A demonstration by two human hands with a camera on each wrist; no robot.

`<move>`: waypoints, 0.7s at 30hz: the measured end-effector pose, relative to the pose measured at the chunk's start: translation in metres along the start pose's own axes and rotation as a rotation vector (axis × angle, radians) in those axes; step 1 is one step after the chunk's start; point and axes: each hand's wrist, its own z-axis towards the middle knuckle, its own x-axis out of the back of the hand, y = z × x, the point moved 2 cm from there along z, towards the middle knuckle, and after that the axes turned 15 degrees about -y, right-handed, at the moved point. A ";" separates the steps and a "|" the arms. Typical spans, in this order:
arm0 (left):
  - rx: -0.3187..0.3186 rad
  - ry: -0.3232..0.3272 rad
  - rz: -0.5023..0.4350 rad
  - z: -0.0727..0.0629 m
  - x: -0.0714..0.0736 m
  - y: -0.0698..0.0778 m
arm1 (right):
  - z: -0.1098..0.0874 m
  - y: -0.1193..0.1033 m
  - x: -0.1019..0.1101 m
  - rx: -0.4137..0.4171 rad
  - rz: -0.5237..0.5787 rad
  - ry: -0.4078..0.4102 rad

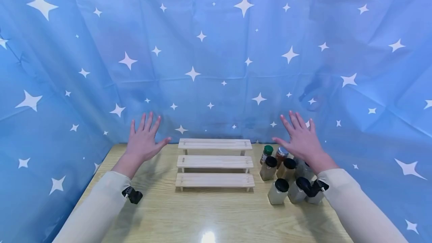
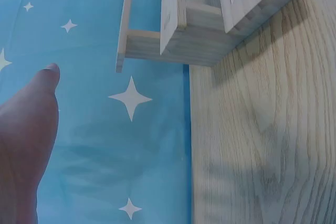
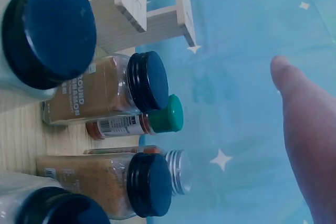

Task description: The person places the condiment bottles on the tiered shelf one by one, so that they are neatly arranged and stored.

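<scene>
Both hands are raised with fingers spread, holding nothing. The left hand [image 1: 143, 141] hovers over the table's left part, left of a three-tier wooden rack [image 1: 215, 161]; in the left wrist view only its thumb [image 2: 31, 124] shows. The right hand [image 1: 302, 141] is above a cluster of spice jars at the right, its thumb [image 3: 304, 124] alone showing in the right wrist view. Among them are a green-capped bottle [image 1: 266, 154], a silver-capped jar [image 1: 281, 153], a black-capped ground cinnamon jar [image 3: 89, 90] and a white-filled jar [image 1: 278, 194]. The right arm partly hides several jars.
The light wood table [image 1: 202, 216] carries the rack in the middle and the jars on the right. A blue curtain [image 1: 216, 59] with white stars hangs behind and at both sides. Small black cameras [image 1: 133, 195] are strapped to both wrists.
</scene>
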 end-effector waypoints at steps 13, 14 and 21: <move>-0.026 -0.013 -0.076 -0.017 -0.005 0.010 | -0.027 -0.005 -0.006 0.058 0.002 0.074; -0.027 -0.013 -0.081 -0.018 -0.005 0.010 | -0.029 -0.006 -0.006 0.063 0.007 0.080; -0.047 0.008 -0.125 -0.031 -0.013 0.014 | -0.049 -0.015 -0.006 0.114 0.082 0.126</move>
